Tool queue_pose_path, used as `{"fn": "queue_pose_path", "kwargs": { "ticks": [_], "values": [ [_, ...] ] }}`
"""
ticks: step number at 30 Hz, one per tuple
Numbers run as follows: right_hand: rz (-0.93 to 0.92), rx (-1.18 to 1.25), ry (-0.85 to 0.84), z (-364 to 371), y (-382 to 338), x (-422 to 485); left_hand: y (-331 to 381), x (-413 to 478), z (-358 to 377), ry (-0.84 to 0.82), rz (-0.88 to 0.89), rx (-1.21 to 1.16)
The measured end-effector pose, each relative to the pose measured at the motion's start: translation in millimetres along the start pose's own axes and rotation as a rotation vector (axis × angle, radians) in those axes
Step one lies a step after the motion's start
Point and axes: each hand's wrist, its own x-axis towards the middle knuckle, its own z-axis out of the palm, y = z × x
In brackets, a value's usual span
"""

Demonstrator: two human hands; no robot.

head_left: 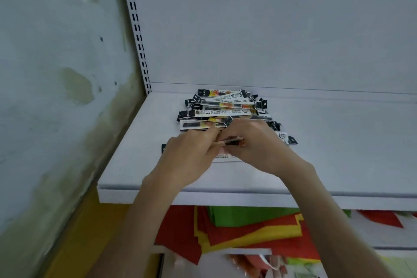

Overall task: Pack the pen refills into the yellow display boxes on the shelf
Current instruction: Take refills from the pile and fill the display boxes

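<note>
White shelf [338, 142], heaped refill packets [223, 108]

White shelf [140, 165], a loose heap of packaged pen refills [223, 108] toward its back.

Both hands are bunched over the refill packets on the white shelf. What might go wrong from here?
1. The left hand and right hand pinch a thin bundle between them; a loose grip may let packets slip.
2. The pile behind is criss-crossed and could slide if disturbed.
3. A white packet under the hands lies toward the front of the shelf; a nudge might drop it onto the coloured sheets below.
</note>
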Motion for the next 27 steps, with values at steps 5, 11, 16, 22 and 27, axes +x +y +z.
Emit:
{"fn": "queue_pose_path", "kwargs": {
  "ticks": [5, 11, 16, 22, 27],
  "values": [
    [0.349, 0.468, 0.100, -29, 26, -21, -17, -5, -10, -0.012, -0.027, -0.118],
    [0.472, 0.673, 0.161, -16, 46, -29, -13, 4, 16, -0.191, -0.062, -0.083],
    [0.484, 0.407, 0.221, -10, 52, -32, -21, 10, 38, -0.262, -0.123, -0.123],
    [0.515, 0.070, 0.286, -3, 67, -36, -20, 11, 41, -0.154, -0.013, -0.008],
    [0.526, -0.140, 0.168, 7, 72, -35, -26, 11, 41, -0.063, 0.048, 0.105]
  ]
}}
